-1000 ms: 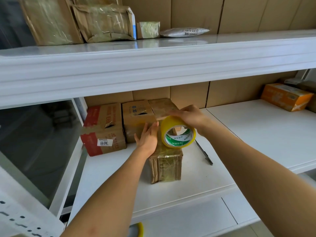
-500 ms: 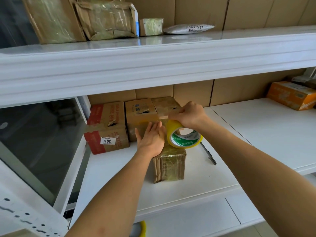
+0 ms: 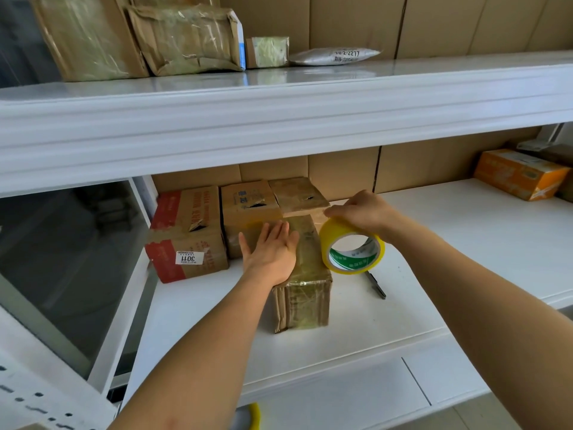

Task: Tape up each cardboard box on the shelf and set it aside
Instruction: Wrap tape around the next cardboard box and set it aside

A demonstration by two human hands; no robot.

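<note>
- Since the earlier frames, the right hand (image 3: 364, 212) has carried the yellow tape roll (image 3: 352, 248) off the top of the taped cardboard box (image 3: 305, 283) to its right side; the roll now hangs just beside the box's right edge, above the shelf (image 3: 434, 274).
- Left hand (image 3: 273, 249) has flattened: fingers straight and together, palm pressing the box's top near its left edge.
- Right hand grips the roll from above, fingers curled over its rim.
- Head view: the box stands at the front of the lower shelf, wrapped in glossy tape. Three more boxes stand behind it: a red-printed box (image 3: 186, 234), a middle box (image 3: 248, 212) and a rear box (image 3: 299, 195), each showing a torn opening.
- A utility knife (image 3: 375, 285) lies on the shelf just right of the box.
- Judgement: the tape run appears laid; cutting the strip likely follows, then setting this box aside.
</note>
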